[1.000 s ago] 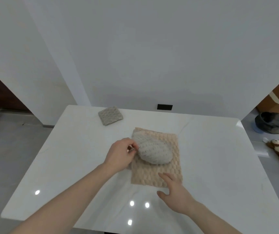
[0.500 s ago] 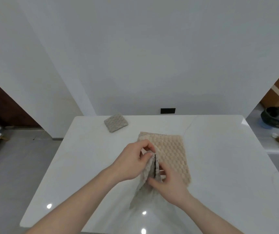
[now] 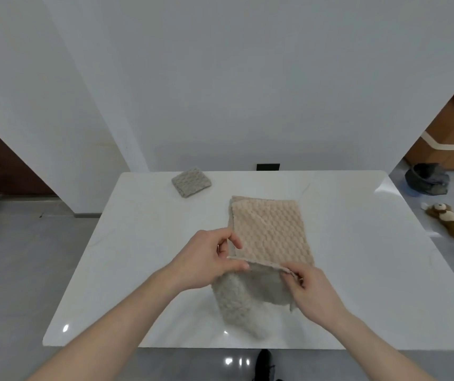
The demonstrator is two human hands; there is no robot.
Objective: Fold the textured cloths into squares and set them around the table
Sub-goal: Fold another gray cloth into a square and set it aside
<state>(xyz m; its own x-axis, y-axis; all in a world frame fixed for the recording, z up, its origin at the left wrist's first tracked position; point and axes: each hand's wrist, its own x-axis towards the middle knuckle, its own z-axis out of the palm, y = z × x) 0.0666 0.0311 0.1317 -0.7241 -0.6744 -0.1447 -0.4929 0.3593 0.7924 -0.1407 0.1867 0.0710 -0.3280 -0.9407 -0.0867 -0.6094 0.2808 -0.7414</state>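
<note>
Grey waffle cloth (image 3: 243, 301); beige waffle cloth (image 3: 271, 232).

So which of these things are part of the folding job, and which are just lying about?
Job: grey cloth, held by left hand and right hand; beige cloth; folded square; table.
Lying about: toy bear; dark bundle; shoe.

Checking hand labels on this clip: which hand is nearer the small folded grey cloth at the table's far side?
Left. The left hand sits nearer the folded grey cloth; the right hand lies farther right.
</note>
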